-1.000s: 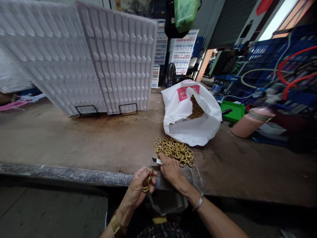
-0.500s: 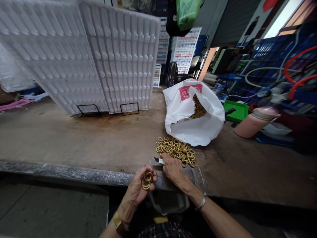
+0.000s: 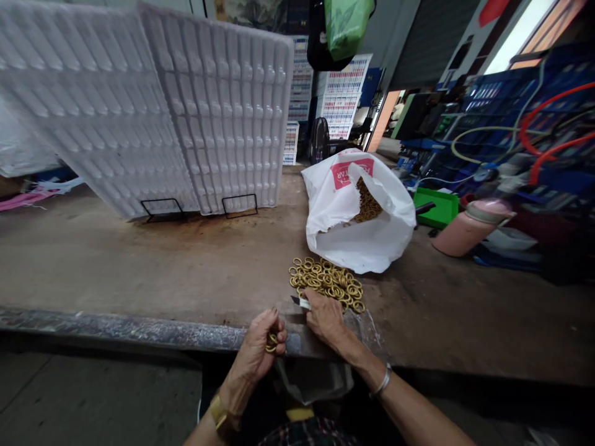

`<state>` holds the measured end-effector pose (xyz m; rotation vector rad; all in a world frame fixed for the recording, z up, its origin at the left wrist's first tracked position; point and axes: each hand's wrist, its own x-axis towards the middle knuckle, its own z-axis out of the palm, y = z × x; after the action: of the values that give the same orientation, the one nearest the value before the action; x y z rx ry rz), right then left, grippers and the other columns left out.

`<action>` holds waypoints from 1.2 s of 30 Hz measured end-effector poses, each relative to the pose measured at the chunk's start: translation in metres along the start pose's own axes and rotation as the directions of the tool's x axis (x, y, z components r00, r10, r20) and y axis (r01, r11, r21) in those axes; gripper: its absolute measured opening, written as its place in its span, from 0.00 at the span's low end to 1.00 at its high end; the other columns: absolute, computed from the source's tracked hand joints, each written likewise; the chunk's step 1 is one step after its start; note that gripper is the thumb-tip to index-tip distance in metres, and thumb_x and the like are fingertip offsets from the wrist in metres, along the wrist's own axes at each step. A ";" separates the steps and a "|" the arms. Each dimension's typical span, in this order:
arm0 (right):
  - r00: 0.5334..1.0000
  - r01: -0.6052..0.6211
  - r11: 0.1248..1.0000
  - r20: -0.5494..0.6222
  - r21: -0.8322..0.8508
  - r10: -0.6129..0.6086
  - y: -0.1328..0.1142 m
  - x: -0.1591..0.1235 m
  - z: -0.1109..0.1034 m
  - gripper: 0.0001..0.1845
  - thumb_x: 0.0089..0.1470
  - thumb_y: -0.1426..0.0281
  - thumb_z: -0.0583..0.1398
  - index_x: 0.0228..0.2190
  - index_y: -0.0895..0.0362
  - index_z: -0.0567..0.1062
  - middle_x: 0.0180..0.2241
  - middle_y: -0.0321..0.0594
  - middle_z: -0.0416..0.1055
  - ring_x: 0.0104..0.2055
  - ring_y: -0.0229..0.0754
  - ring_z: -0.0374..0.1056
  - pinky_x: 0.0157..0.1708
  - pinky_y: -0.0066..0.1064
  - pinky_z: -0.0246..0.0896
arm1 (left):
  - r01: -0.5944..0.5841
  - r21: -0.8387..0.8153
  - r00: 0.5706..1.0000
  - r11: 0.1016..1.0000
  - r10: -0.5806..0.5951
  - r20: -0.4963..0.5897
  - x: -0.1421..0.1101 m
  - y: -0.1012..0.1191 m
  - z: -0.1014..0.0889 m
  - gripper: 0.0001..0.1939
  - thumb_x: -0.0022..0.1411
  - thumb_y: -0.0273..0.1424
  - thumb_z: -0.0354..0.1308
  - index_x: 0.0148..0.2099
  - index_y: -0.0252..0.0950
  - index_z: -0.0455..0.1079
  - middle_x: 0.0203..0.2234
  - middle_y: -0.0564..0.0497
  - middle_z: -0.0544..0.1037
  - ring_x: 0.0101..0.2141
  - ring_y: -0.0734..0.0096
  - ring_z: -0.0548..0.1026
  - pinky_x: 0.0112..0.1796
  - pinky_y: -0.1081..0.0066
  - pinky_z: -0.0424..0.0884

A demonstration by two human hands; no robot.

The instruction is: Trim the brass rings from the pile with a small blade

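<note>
Several brass-coloured rings (image 3: 271,342) sit in my left hand (image 3: 261,339), whose fingers are curled round them at the table's front edge. My right hand (image 3: 327,317) is closed on a small knife (image 3: 302,303) with a dark blade and a pale handle; the blade points left. That hand rests at the near side of a loose pile of the same rings (image 3: 325,276). Behind the pile lies a white plastic sack (image 3: 365,244) with a torn opening, and more rings (image 3: 367,203) show inside it.
Two clear moulded trays (image 3: 227,118) stand upright in black wire stands (image 3: 240,205) at the back left. To the right are a pink bottle (image 3: 469,228) and a green tray (image 3: 437,209). The table's worn front edge (image 3: 116,330) runs before me.
My left fingers have closed further over the rings, which were more exposed in the palm before. The right hand with the knife stays by the pile. The view has shifted slightly.
</note>
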<state>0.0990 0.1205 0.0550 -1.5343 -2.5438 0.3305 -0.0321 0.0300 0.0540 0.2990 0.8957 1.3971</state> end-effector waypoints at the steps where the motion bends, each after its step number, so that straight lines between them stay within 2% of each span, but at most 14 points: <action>1: 1.000 -0.011 0.998 -0.011 0.061 0.012 0.001 0.000 -0.001 0.13 0.45 0.79 0.52 0.33 0.56 0.69 0.29 0.39 0.72 0.30 0.38 0.65 0.27 0.26 0.46 | -0.027 0.076 1.000 0.997 0.028 -0.011 0.001 0.000 0.001 0.18 0.47 0.41 0.62 0.26 0.35 0.58 0.18 0.58 0.65 0.16 0.83 0.61 0.14 0.82 0.52; 4: 0.999 -0.010 0.951 -0.031 0.310 0.020 0.003 0.000 -0.003 0.07 0.49 0.75 0.51 0.26 0.57 0.68 0.24 0.35 0.67 0.27 0.36 0.61 0.26 0.25 0.47 | -0.125 0.352 0.987 0.928 0.151 -0.046 0.007 -0.002 0.006 0.16 0.50 0.42 0.59 0.33 0.36 0.61 0.18 0.59 0.65 0.14 0.83 0.58 0.13 0.82 0.52; 8: 1.000 -0.007 0.774 -0.012 0.633 0.018 0.005 0.001 -0.004 0.10 0.49 0.68 0.51 0.20 0.57 0.65 0.19 0.31 0.60 0.23 0.34 0.54 0.24 0.24 0.48 | -0.233 0.574 0.958 0.785 0.287 -0.005 0.019 -0.003 0.014 0.18 0.52 0.36 0.56 0.44 0.34 0.64 0.16 0.60 0.64 0.13 0.81 0.57 0.15 0.80 0.54; 12: 0.994 -0.104 0.583 0.098 0.806 0.042 0.005 -0.001 -0.006 0.09 0.46 0.67 0.53 0.22 0.58 0.68 0.19 0.29 0.59 0.23 0.33 0.54 0.24 0.24 0.49 | -0.312 0.644 0.944 0.699 0.304 0.128 0.031 -0.004 0.018 0.12 0.53 0.34 0.54 0.39 0.33 0.70 0.20 0.54 0.70 0.21 0.77 0.65 0.24 0.78 0.61; 14: 0.988 -0.153 0.517 0.137 0.842 0.069 0.003 -0.004 -0.008 0.08 0.45 0.67 0.54 0.23 0.58 0.69 0.19 0.29 0.59 0.23 0.32 0.54 0.23 0.23 0.49 | -0.359 0.652 0.930 0.668 0.311 0.193 0.033 -0.005 0.018 0.10 0.53 0.35 0.55 0.33 0.33 0.72 0.23 0.52 0.73 0.26 0.74 0.68 0.29 0.76 0.63; 15: 0.985 -0.170 0.494 0.145 0.853 0.089 0.002 -0.005 -0.008 0.07 0.45 0.68 0.54 0.22 0.58 0.68 0.19 0.29 0.59 0.23 0.32 0.54 0.23 0.23 0.49 | -0.366 0.655 0.926 0.661 0.327 0.187 0.034 -0.005 0.017 0.11 0.52 0.37 0.56 0.30 0.34 0.72 0.22 0.52 0.73 0.26 0.73 0.68 0.29 0.76 0.63; 19: 0.984 -0.167 0.493 0.115 0.854 0.133 -0.002 -0.006 -0.007 0.04 0.44 0.71 0.53 0.21 0.57 0.65 0.18 0.27 0.55 0.22 0.31 0.50 0.21 0.22 0.46 | -0.276 0.704 0.951 0.655 0.290 0.103 0.037 -0.007 0.011 0.16 0.47 0.44 0.59 0.27 0.35 0.71 0.15 0.56 0.66 0.19 0.75 0.62 0.21 0.77 0.59; 23: 0.991 -0.119 0.503 0.070 0.856 0.116 0.001 -0.005 -0.003 0.08 0.47 0.68 0.53 0.19 0.56 0.61 0.17 0.26 0.53 0.21 0.30 0.49 0.19 0.22 0.43 | -0.314 0.720 0.942 0.619 0.301 0.152 0.042 -0.010 0.011 0.18 0.45 0.46 0.61 0.26 0.35 0.71 0.17 0.55 0.69 0.21 0.74 0.63 0.23 0.77 0.60; 28: 0.985 -0.147 0.426 0.094 0.893 0.141 0.007 -0.008 0.002 0.07 0.45 0.68 0.53 0.20 0.57 0.61 0.18 0.27 0.55 0.21 0.30 0.50 0.21 0.22 0.46 | -0.320 0.704 0.941 0.634 0.297 0.160 0.034 -0.013 0.023 0.17 0.48 0.44 0.59 0.25 0.34 0.69 0.18 0.54 0.69 0.21 0.74 0.64 0.23 0.77 0.61; 32: 0.983 -0.179 0.381 0.152 0.907 0.101 0.012 -0.007 0.009 0.09 0.46 0.65 0.52 0.20 0.57 0.63 0.18 0.28 0.56 0.21 0.31 0.51 0.21 0.23 0.47 | -0.160 0.698 0.986 0.698 0.150 0.076 0.027 -0.013 0.029 0.17 0.51 0.45 0.56 0.28 0.34 0.65 0.16 0.58 0.65 0.15 0.81 0.58 0.17 0.79 0.55; 34: 0.983 -0.181 0.405 0.150 0.896 0.109 0.012 -0.007 0.010 0.10 0.45 0.64 0.53 0.20 0.57 0.63 0.17 0.28 0.57 0.21 0.31 0.51 0.22 0.23 0.47 | -0.094 0.670 0.995 0.736 0.086 0.046 0.024 -0.012 0.030 0.18 0.50 0.46 0.55 0.30 0.35 0.64 0.16 0.59 0.64 0.13 0.82 0.57 0.15 0.80 0.53; 36: 0.986 -0.159 0.454 0.119 0.877 0.115 0.010 -0.007 0.008 0.10 0.45 0.64 0.54 0.19 0.57 0.64 0.17 0.28 0.57 0.22 0.32 0.51 0.22 0.24 0.48 | -0.077 0.642 0.997 0.763 0.067 0.039 0.022 -0.012 0.029 0.19 0.50 0.48 0.53 0.30 0.35 0.63 0.16 0.58 0.65 0.12 0.82 0.57 0.14 0.80 0.53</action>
<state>0.1092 0.1179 0.0441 -1.2266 -1.6626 1.4557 -0.0053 0.0568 0.0565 0.8765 1.3552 1.1076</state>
